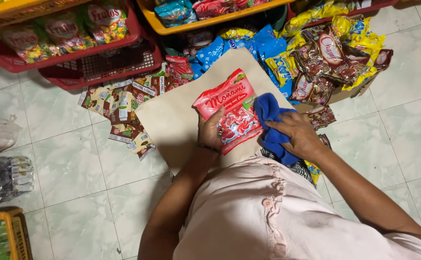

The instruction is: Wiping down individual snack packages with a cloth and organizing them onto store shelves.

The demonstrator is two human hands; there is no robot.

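Left hand point(211, 131) is gripping the red candy bag point(229, 110) above the cardboard sheet point(172, 120). Right hand point(294, 132) is clutching a blue cloth point(270, 113) against the bag's edge. Risk: hard wiping could be pulling the slick bag loose.

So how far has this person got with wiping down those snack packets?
In hand: the left hand holds a red candy bag while the right hand presses a blue cloth against it. Which packets are already wiped cannot be told. Brown sachets and a packet heap lie around.

One red-and-white plastic candy bag point(229, 113), one blue cloth rag point(271, 126), one tan cardboard sheet point(172, 123), two red plastic baskets point(99, 67) (stacked), three yellow-orange plastic baskets point(205, 21).
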